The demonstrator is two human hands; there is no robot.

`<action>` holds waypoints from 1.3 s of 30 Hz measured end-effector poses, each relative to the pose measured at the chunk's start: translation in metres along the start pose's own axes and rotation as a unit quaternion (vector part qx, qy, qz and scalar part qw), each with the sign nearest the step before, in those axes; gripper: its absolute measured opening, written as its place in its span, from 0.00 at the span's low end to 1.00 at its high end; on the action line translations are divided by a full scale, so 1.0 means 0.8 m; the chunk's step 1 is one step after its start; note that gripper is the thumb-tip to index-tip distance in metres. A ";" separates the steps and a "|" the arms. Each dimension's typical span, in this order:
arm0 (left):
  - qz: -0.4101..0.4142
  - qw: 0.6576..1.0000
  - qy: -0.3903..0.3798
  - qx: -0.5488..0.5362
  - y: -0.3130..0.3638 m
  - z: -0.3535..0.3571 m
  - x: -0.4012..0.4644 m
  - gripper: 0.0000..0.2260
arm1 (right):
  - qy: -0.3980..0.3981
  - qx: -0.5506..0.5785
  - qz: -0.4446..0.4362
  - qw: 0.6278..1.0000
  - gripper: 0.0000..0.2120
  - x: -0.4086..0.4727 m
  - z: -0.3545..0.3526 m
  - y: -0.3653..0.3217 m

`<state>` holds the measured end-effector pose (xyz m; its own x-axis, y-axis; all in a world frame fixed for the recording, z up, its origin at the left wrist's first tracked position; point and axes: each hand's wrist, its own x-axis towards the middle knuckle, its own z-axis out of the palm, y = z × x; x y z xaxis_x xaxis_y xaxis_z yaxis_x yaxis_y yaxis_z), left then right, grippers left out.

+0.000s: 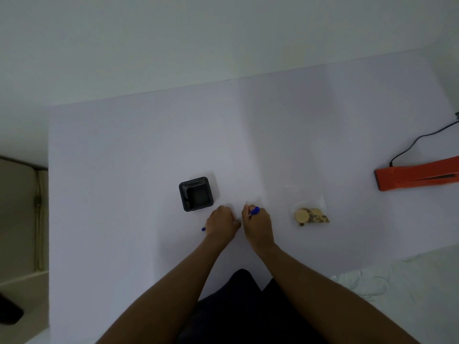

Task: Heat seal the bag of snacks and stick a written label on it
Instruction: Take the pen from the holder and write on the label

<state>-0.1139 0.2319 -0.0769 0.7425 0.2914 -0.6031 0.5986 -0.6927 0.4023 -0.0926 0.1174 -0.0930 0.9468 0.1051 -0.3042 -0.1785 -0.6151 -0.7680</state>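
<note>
**Label being written; snack bag waiting to the right**

Nearest, both hands low on the white table. Right hand clenched around a blue pen, tip angled down toward the gap between the hands. Left hand curled, fingertips pressed down, probably pinning a label too pale to make out against the tabletop. Blue pen cap peeking out beside the left wrist.

Just right of the hands, clear bag of snacks lying flat: light, thin, slippery film, brittle contents bunched at the near end. Best pinched by the empty far end, never squeezed across the biscuits. Seal state unreadable.

Farther back, black square holder. Far right, orange heat sealer, cropped by the frame edge, cord trailing off.
</note>
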 end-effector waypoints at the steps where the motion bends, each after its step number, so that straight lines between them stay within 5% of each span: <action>1: 0.000 1.000 -0.001 0.000 0.000 0.000 0.000 0.12 | 0.000 0.004 0.000 1.000 0.23 -0.001 -0.001 -0.001; 11: -0.002 1.000 -0.006 0.003 -0.001 0.000 0.001 0.12 | 0.032 0.012 0.007 0.999 0.24 0.000 -0.002 0.000; 16: -0.006 1.000 -0.004 0.002 0.002 -0.002 -0.001 0.13 | -0.016 -0.038 -0.051 0.998 0.21 -0.007 0.006 0.003; 39: -0.003 1.000 0.001 0.004 -0.002 0.002 0.002 0.14 | -0.001 0.005 -0.010 1.000 0.20 -0.011 0.009 0.002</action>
<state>-0.1143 0.2323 -0.0795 0.7395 0.2960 -0.6046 0.6006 -0.6958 0.3938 -0.1030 0.1212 -0.0960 0.9500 0.1189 -0.2888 -0.1616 -0.6042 -0.7803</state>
